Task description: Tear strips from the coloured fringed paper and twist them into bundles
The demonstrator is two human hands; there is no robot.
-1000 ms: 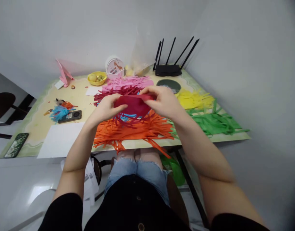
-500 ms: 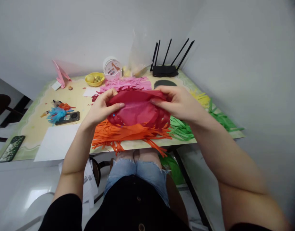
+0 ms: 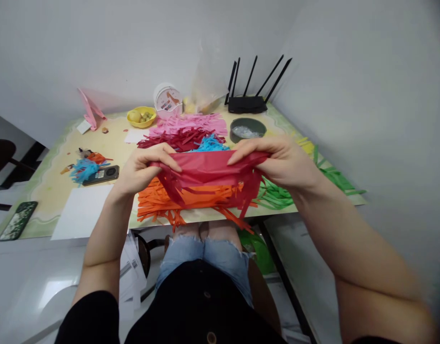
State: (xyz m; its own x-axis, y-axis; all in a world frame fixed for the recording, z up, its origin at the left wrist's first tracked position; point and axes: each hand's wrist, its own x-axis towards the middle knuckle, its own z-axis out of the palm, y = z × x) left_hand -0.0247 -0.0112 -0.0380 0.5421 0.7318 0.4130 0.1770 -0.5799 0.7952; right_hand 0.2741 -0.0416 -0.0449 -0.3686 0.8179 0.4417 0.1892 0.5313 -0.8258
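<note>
Between my hands a red fringed tissue paper [image 3: 205, 168] is stretched above the table, its cut strips hanging down at both ends. My left hand [image 3: 145, 167] pinches its left end, and my right hand [image 3: 277, 160] grips the right end. Below it lies orange fringed paper [image 3: 155, 203] along the table's near edge. Dark red fringed paper [image 3: 173, 139], a blue fringed piece [image 3: 211, 143] and pink fringed paper [image 3: 191, 124] lie behind. Green fringed paper [image 3: 275, 195] is right of the orange.
A grey round tin [image 3: 247, 130] stands before a black router [image 3: 247, 104]. Further left are a yellow fruit bowl [image 3: 141, 117], a white tub [image 3: 168, 100], a blue tassel [image 3: 83, 170] on a dark device [image 3: 101, 175], white paper [image 3: 82, 212] and a phone [image 3: 18, 220].
The red paper has gone from bunched and rounded to a flatter, wider band, slightly lower. My hands have moved apart and down, uncovering the blue piece and the tin.
</note>
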